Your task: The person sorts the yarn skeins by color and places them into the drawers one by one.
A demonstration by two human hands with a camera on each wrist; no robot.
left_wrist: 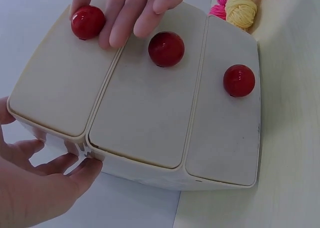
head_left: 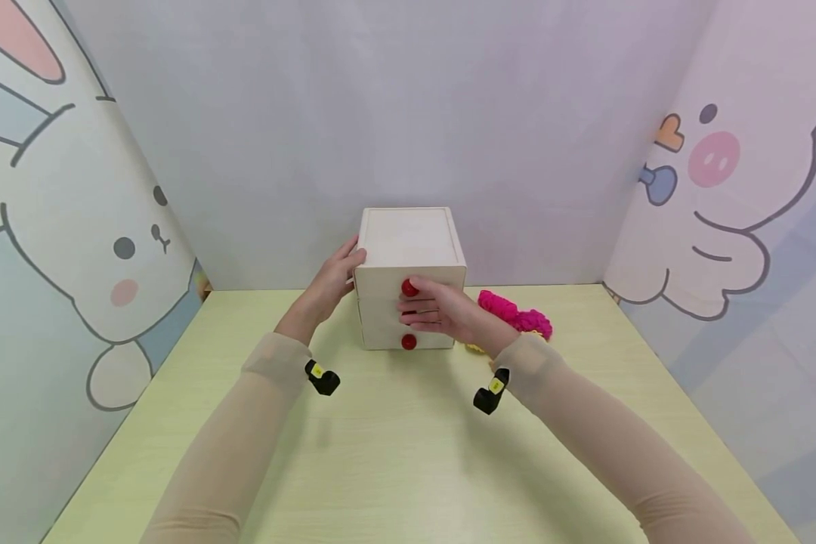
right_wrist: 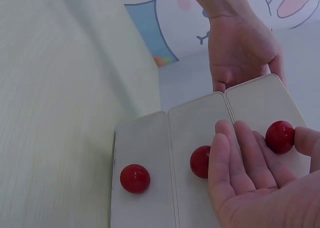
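Observation:
A small white drawer cabinet (head_left: 411,238) with three stacked drawers stands at the back of the table, a red round knob on each front. My left hand (head_left: 328,283) rests against its upper left side, fingertips on the side wall and thumb at the top edge. With my right hand (head_left: 449,310) I pinch the top knob (right_wrist: 280,137) between thumb and forefinger. The other fingers extend in front of the middle knob (left_wrist: 166,49), partly covering it in the head view. Below them, the bottom knob (head_left: 409,342) shows fully. All three drawers look closed.
Pink yarn (head_left: 506,308) and yellow yarn (left_wrist: 241,9) lie right of the cabinet, partly behind my right forearm. Behind the pale wooden table (head_left: 394,453) hangs a plain light curtain (head_left: 408,113). Cartoon-printed panels (head_left: 109,249) flank both sides.

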